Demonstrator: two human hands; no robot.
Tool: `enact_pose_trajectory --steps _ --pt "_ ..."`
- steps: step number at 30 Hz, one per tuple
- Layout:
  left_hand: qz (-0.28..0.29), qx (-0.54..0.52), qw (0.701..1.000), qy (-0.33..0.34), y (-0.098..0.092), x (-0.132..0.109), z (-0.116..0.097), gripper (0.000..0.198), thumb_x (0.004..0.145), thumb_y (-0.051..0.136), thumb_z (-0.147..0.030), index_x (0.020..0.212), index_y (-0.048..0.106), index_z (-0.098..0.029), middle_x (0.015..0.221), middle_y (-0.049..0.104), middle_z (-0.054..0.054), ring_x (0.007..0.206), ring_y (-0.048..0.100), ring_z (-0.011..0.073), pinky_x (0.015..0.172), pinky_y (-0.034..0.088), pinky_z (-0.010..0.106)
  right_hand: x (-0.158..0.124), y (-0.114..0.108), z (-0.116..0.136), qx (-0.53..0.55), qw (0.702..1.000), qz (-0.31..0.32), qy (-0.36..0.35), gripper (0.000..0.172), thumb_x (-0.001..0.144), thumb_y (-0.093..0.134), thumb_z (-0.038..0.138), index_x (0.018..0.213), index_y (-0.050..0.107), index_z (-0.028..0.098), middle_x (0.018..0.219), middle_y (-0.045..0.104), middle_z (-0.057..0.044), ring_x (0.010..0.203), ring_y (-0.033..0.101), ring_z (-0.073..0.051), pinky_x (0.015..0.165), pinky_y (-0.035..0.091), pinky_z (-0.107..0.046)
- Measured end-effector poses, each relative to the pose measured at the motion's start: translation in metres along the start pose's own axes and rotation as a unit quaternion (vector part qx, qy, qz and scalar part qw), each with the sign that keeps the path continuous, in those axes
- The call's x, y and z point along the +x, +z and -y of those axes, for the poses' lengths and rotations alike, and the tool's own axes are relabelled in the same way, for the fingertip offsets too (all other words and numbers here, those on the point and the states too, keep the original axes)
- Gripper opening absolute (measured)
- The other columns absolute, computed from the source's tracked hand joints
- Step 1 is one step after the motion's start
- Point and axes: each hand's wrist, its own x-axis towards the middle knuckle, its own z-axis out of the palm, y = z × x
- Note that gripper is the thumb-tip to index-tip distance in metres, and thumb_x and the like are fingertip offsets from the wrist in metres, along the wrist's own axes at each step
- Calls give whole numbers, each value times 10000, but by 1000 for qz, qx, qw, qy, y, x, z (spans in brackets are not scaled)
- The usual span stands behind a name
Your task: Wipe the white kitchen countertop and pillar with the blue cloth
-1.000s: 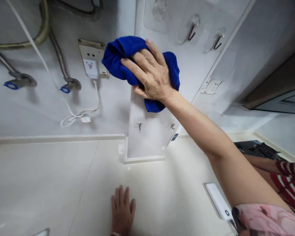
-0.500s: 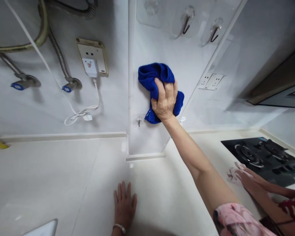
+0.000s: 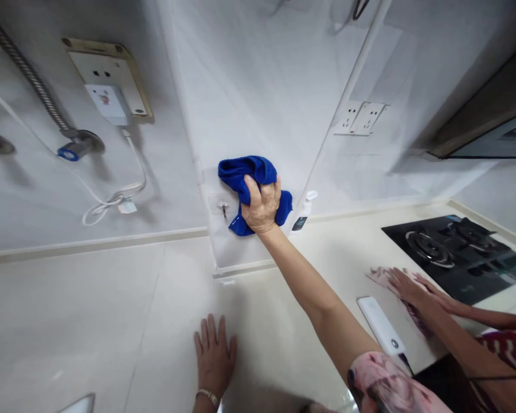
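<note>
My right hand is shut on a bunched blue microfibre towel, pressing it against the white wall panel. The towel sits just right of a small metal hook on a clear adhesive pad. My left hand lies flat on the cream countertop, fingers spread and holding nothing, with a bracelet at the wrist. A pink patterned sleeve covers my right upper arm.
A co-worker's hands in a red-striped sleeve rub a pink cloth beside a black gas hob. A white bar-shaped device lies on the counter. Wall sockets, a braided hose and a white cable are on the wall.
The towel and my right hand have moved down the panel toward the hook. The view has swung left. The co-worker's hands have come onto the counter with the pink cloth.
</note>
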Motion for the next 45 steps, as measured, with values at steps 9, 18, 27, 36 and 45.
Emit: enact_pose_trajectory --steps 9,18,27,36,45 --pt "20 -16 1000 -9 -5 2 -2 564 1009 495 -340 1518 536 -100 1687 323 238 1620 132 397 1254 218 688 -76 28 10 34 999 2 41 339 996 508 349 1223 739 247 963 635 -75 951 690 -214 1197 465 -554" --pt "32 1 999 -6 -13 2 -6 563 1022 483 -328 1531 512 -89 1682 323 255 1623 117 393 1249 246 680 -187 40 -16 98 984 143 -50 349 952 546 281 1204 769 372 767 512 3 744 565 -152 1176 449 -461" --pt "55 14 998 -10 -13 -2 -5 622 998 519 -323 1583 452 -124 1718 243 227 1619 130 398 1259 236 678 -250 14 -47 201 904 363 -102 495 953 522 126 1273 741 433 978 743 -37 945 658 -162 1150 429 -355" --pt "58 21 998 -24 -15 -2 -13 599 982 537 -326 1534 511 -95 1699 278 252 1621 119 399 1261 225 678 -251 18 -46 227 847 442 -188 479 999 448 102 1323 722 326 1201 765 -61 1112 674 -165 1154 460 -379" --pt "89 7 995 -39 -20 -2 -18 631 980 538 -340 1561 475 -104 1730 189 231 1625 87 400 1269 201 682 -257 49 22 307 813 428 -247 406 986 463 86 1271 704 246 1231 750 -55 1142 663 -135 1194 461 -423"
